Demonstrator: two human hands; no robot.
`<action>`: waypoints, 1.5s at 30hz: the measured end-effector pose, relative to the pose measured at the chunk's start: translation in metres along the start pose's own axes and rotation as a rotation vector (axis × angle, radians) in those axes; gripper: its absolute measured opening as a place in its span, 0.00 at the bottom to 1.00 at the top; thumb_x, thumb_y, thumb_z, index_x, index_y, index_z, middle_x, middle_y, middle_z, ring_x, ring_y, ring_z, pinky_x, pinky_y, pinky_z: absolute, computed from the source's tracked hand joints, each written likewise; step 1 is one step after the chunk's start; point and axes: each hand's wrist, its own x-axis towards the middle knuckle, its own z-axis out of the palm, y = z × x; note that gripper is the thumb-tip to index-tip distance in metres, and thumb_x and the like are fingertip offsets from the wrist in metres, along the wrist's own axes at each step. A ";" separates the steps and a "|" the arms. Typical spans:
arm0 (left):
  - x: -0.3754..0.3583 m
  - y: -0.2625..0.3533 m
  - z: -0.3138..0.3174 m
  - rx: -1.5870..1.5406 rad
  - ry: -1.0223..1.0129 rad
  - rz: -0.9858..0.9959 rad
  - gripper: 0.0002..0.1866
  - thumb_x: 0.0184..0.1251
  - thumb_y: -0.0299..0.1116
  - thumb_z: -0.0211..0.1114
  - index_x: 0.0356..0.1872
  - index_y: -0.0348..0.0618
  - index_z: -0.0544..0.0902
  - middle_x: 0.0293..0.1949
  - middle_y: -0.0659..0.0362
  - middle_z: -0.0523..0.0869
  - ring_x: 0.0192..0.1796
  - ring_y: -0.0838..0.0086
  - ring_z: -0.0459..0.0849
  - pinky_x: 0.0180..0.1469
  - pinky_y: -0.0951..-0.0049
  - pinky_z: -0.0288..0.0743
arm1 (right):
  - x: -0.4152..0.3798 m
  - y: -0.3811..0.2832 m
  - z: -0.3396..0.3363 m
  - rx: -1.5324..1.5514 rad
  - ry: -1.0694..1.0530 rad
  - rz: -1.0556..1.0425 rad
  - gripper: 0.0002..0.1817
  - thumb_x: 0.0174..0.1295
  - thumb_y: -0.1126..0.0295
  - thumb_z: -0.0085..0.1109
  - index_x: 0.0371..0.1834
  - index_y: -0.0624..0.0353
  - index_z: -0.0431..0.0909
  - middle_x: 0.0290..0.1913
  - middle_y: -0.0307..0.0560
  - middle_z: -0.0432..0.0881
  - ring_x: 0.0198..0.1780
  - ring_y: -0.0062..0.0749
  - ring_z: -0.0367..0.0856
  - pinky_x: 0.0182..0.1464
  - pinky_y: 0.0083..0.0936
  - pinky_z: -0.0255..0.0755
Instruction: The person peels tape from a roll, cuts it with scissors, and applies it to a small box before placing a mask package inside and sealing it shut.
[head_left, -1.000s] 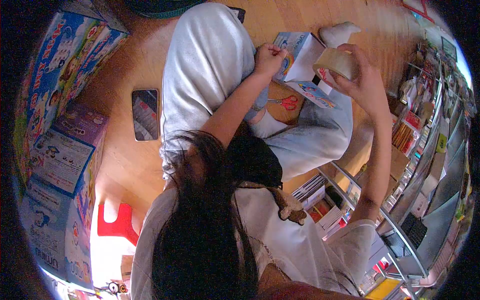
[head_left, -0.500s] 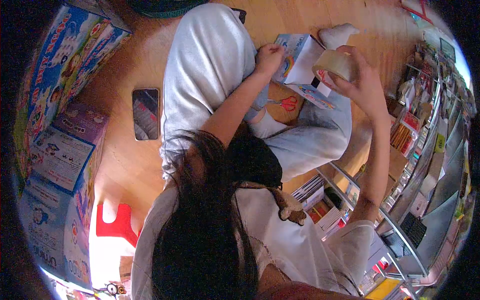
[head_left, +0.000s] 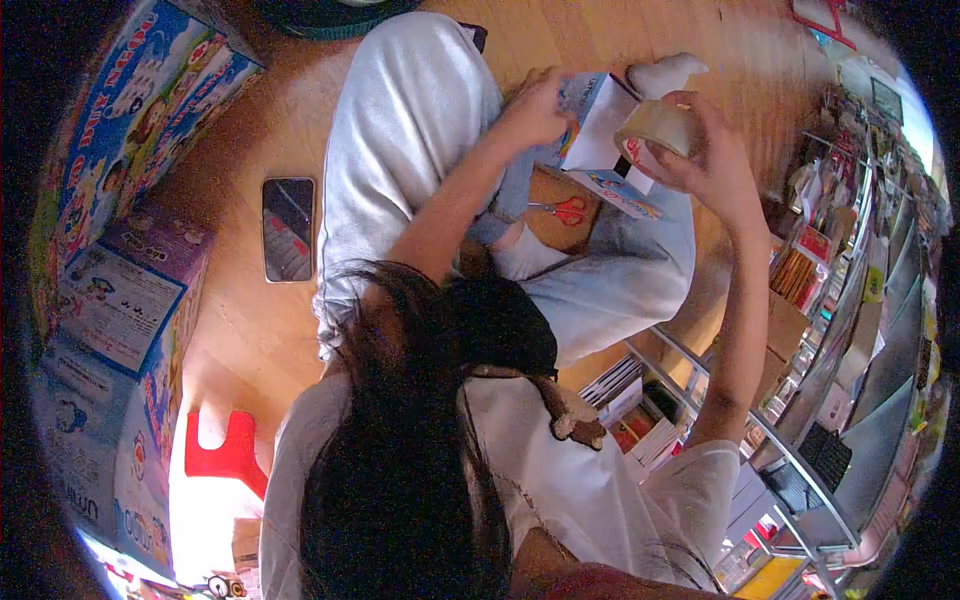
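A small printed cardboard box with white inner sides and an open flap rests between my legs. Against its left printed side is my left hand, thumb and fingers apart around that edge. My right hand is closed on a wide roll of packing tape, held up beside the box's right side. Whether a strip of tape runs to the box cannot be seen. Red-handled scissors lie on the floor just below the box, near my foot.
A phone lies on the floor to my left. Large printed cartons stand along the left side, with a red plastic stool close by. Metal shelving crowded with goods lines the right. My bent legs surround the box.
My left hand has shifted slightly up and its fingers have spread from a pinch at the box's side. The tape roll has moved slightly left with my right hand.
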 end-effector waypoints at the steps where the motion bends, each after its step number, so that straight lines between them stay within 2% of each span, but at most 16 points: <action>1: 0.002 0.025 -0.023 0.036 -0.175 0.148 0.41 0.41 0.37 0.70 0.58 0.40 0.60 0.57 0.42 0.64 0.61 0.50 0.60 0.60 0.65 0.58 | -0.001 0.000 0.001 -0.007 0.011 -0.012 0.25 0.42 0.69 0.62 0.48 0.54 0.69 0.36 0.53 0.78 0.38 0.44 0.79 0.38 0.31 0.71; 4: 0.003 0.068 -0.053 0.216 -0.397 0.354 0.58 0.34 0.46 0.74 0.66 0.44 0.46 0.65 0.41 0.49 0.68 0.54 0.47 0.67 0.66 0.44 | 0.001 -0.002 -0.002 -0.026 0.004 -0.035 0.25 0.42 0.69 0.63 0.48 0.55 0.69 0.36 0.53 0.78 0.39 0.45 0.79 0.39 0.31 0.71; 7: 0.013 0.070 -0.048 0.353 -0.504 0.361 0.69 0.21 0.55 0.76 0.66 0.40 0.40 0.67 0.40 0.40 0.69 0.53 0.39 0.68 0.63 0.38 | 0.003 -0.006 -0.003 0.088 -0.039 0.012 0.28 0.42 0.57 0.67 0.45 0.59 0.69 0.40 0.59 0.76 0.43 0.52 0.76 0.45 0.35 0.70; 10: 0.027 0.064 -0.038 0.440 -0.448 0.484 0.74 0.14 0.58 0.76 0.67 0.46 0.37 0.68 0.48 0.40 0.70 0.56 0.36 0.62 0.39 0.39 | 0.003 -0.007 -0.002 0.060 -0.022 0.013 0.28 0.42 0.58 0.67 0.45 0.59 0.69 0.39 0.59 0.76 0.42 0.52 0.76 0.44 0.35 0.70; 13: 0.030 0.066 -0.038 0.502 -0.566 0.434 0.73 0.16 0.57 0.76 0.66 0.37 0.39 0.67 0.42 0.42 0.69 0.53 0.40 0.67 0.56 0.39 | 0.003 -0.002 0.000 0.017 0.040 -0.091 0.29 0.42 0.58 0.67 0.45 0.60 0.69 0.39 0.58 0.77 0.39 0.52 0.77 0.41 0.35 0.71; 16: 0.029 0.058 -0.028 0.493 -0.627 0.440 0.73 0.16 0.59 0.75 0.66 0.38 0.39 0.67 0.45 0.43 0.69 0.53 0.40 0.66 0.53 0.40 | 0.004 -0.005 -0.002 0.091 -0.024 0.019 0.29 0.41 0.59 0.67 0.46 0.61 0.69 0.38 0.58 0.77 0.37 0.52 0.78 0.39 0.35 0.72; 19: 0.029 0.051 -0.026 0.390 -0.622 0.454 0.73 0.15 0.60 0.75 0.67 0.43 0.39 0.68 0.49 0.43 0.70 0.58 0.38 0.63 0.41 0.38 | 0.006 -0.001 -0.001 0.079 -0.009 -0.012 0.30 0.41 0.60 0.68 0.46 0.62 0.69 0.38 0.59 0.77 0.37 0.52 0.78 0.39 0.35 0.72; 22: 0.026 0.049 -0.024 0.418 -0.596 0.487 0.71 0.17 0.60 0.75 0.66 0.42 0.41 0.68 0.48 0.45 0.70 0.58 0.40 0.63 0.42 0.39 | 0.005 -0.003 -0.001 0.067 -0.018 0.022 0.30 0.41 0.60 0.67 0.47 0.62 0.69 0.38 0.60 0.78 0.39 0.53 0.77 0.41 0.35 0.72; 25: 0.021 0.058 -0.024 0.484 -0.561 0.385 0.68 0.19 0.59 0.74 0.66 0.42 0.44 0.68 0.50 0.46 0.70 0.59 0.42 0.63 0.42 0.41 | 0.006 0.001 0.001 0.052 0.006 -0.008 0.30 0.41 0.59 0.67 0.47 0.61 0.69 0.38 0.60 0.77 0.41 0.53 0.77 0.43 0.36 0.71; 28: 0.027 0.045 -0.019 0.462 -0.544 0.421 0.65 0.21 0.60 0.73 0.65 0.42 0.48 0.68 0.52 0.48 0.70 0.60 0.44 0.62 0.41 0.42 | 0.006 0.006 0.005 0.036 0.043 -0.048 0.25 0.43 0.68 0.64 0.47 0.56 0.69 0.30 0.50 0.78 0.24 0.34 0.77 0.29 0.26 0.71; 31: 0.028 0.035 -0.016 0.513 -0.449 0.471 0.62 0.22 0.60 0.72 0.65 0.45 0.52 0.68 0.57 0.50 0.70 0.61 0.45 0.60 0.39 0.44 | 0.007 0.002 0.003 -0.004 0.045 -0.083 0.25 0.43 0.68 0.64 0.47 0.56 0.69 0.31 0.50 0.78 0.25 0.34 0.76 0.30 0.26 0.71; 34: 0.021 0.066 -0.033 0.585 -0.546 0.348 0.62 0.24 0.55 0.73 0.66 0.45 0.50 0.66 0.50 0.53 0.68 0.54 0.48 0.62 0.39 0.42 | 0.010 -0.001 0.001 0.049 0.000 -0.054 0.29 0.41 0.58 0.67 0.45 0.62 0.70 0.38 0.59 0.78 0.41 0.53 0.77 0.43 0.36 0.71; 37: 0.022 0.064 -0.032 0.587 -0.547 0.315 0.62 0.23 0.55 0.74 0.66 0.47 0.50 0.66 0.52 0.54 0.69 0.57 0.48 0.62 0.40 0.41 | 0.012 -0.003 -0.001 0.035 -0.019 -0.038 0.29 0.41 0.59 0.67 0.45 0.62 0.70 0.38 0.59 0.78 0.41 0.53 0.77 0.43 0.36 0.71; 40: 0.023 0.057 -0.029 0.575 -0.487 0.361 0.58 0.22 0.61 0.70 0.64 0.50 0.57 0.67 0.62 0.53 0.69 0.64 0.47 0.58 0.35 0.46 | 0.017 -0.006 -0.003 0.018 -0.060 0.007 0.28 0.40 0.61 0.67 0.45 0.62 0.71 0.38 0.59 0.78 0.41 0.52 0.77 0.44 0.35 0.71; 43: 0.021 0.058 -0.030 0.666 -0.516 0.317 0.55 0.23 0.63 0.69 0.62 0.50 0.62 0.67 0.63 0.54 0.69 0.65 0.48 0.59 0.36 0.45 | 0.018 -0.013 -0.003 -0.024 -0.027 -0.082 0.27 0.39 0.63 0.66 0.45 0.61 0.71 0.38 0.59 0.78 0.41 0.53 0.77 0.44 0.36 0.71; 45: 0.022 0.049 -0.027 0.647 -0.465 0.356 0.54 0.23 0.63 0.68 0.61 0.51 0.64 0.67 0.64 0.55 0.69 0.65 0.49 0.59 0.37 0.44 | 0.020 -0.017 -0.001 -0.033 -0.029 -0.090 0.26 0.39 0.65 0.65 0.45 0.61 0.71 0.38 0.59 0.78 0.41 0.53 0.77 0.44 0.36 0.71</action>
